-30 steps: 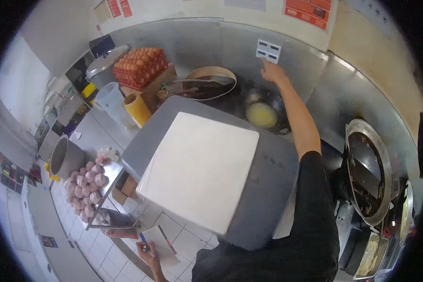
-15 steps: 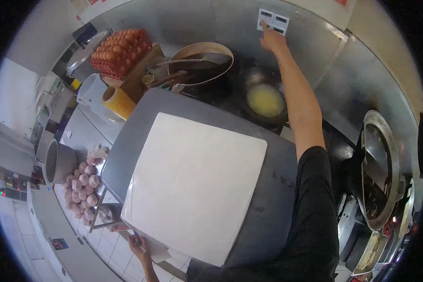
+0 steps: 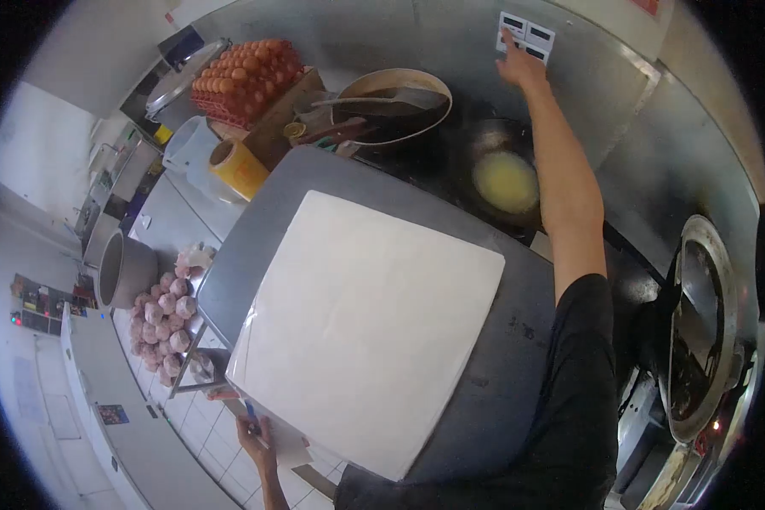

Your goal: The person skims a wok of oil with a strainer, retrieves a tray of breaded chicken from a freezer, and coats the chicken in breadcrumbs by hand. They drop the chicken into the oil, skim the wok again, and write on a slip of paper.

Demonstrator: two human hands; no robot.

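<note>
My right hand [image 3: 521, 66] reaches to the metal back wall. Its index finger is stretched out at a white panel of small digital timers [image 3: 539, 36], the other fingers curled and holding nothing. Low at the left, my left hand [image 3: 257, 439] has its fingers closed round a blue-and-white pen [image 3: 252, 413]. A white sheet of paper [image 3: 294, 451] shows beside that hand, partly hidden under the board. Between my arms a large white square sheet [image 3: 370, 331] lies on a dark grey surface [image 3: 518, 340].
A wok with yellowish liquid [image 3: 506, 182] sits below the timers. Left of it stand a pan with utensils [image 3: 399, 81], egg trays [image 3: 246, 81] and a yellow roll [image 3: 245, 172]. Purplish round balls [image 3: 163, 319] lie at the left by a grey pot [image 3: 127, 268]. Another wok [image 3: 701, 327] stands tilted at the right.
The whole view has shifted, so things appear further right. My right index finger stays at the timers. My left hand has turned a little, and the pen shows more plainly.
</note>
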